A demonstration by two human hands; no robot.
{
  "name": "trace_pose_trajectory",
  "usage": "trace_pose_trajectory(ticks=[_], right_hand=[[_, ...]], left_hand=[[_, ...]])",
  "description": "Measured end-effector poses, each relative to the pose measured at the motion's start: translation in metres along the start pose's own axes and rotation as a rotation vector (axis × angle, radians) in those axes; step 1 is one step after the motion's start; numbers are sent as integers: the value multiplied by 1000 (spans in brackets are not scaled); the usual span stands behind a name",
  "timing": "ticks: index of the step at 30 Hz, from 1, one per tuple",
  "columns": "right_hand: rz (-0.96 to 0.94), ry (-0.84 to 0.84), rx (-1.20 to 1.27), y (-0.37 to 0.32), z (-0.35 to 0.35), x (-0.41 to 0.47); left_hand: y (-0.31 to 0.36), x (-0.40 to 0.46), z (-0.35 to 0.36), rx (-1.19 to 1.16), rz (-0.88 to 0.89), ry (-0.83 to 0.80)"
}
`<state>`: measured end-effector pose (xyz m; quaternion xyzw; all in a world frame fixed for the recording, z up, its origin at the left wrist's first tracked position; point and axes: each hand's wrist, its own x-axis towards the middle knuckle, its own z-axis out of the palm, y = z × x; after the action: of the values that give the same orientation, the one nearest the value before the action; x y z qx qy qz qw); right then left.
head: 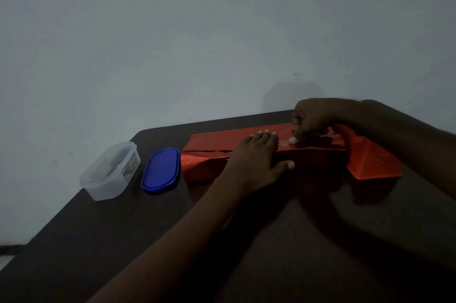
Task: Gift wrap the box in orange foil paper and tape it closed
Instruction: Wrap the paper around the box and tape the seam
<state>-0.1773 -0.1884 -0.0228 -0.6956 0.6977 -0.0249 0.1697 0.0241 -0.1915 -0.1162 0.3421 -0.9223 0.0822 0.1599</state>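
Glossy orange foil paper (209,141) sheathes a long box (204,169) lying across the far side of the dark, matte table (296,241). The left hand (256,159) lies flat on top, fingers straight and together, thumb spread. The right hand (311,120), fingers curled, thumb presses a clear tape piece (283,143) onto the seam. Left, a translucent oval tub (111,171) holds pale, indistinct contents; its blue lid (161,169) lies beside it.

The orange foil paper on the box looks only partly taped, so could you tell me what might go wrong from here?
1. The left hand lies flat holding the seam of the orange foil paper; lifting it early may let the overlap spring open.
2. The right hand presses a small piece of tape with the thumb; it could stick crooked or wrinkle the foil.
3. The end flap on the right is still loose and may crease.
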Motion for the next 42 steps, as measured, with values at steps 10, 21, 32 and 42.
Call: trace_pose_trajectory(ticks=[10,21,32,42], right_hand=[[8,244,-64,20,11,-25],[-208,329,-198,10,69,-65],[-233,414,-334,9,58,-75],[-236,394,-319,7,69,-67]], left_hand=[[1,0,-2,14,-1,-12],[3,1,-2,22,-13,-20],[4,0,-4,31,-16,-11],[2,-2,-4,33,-17,-31]])
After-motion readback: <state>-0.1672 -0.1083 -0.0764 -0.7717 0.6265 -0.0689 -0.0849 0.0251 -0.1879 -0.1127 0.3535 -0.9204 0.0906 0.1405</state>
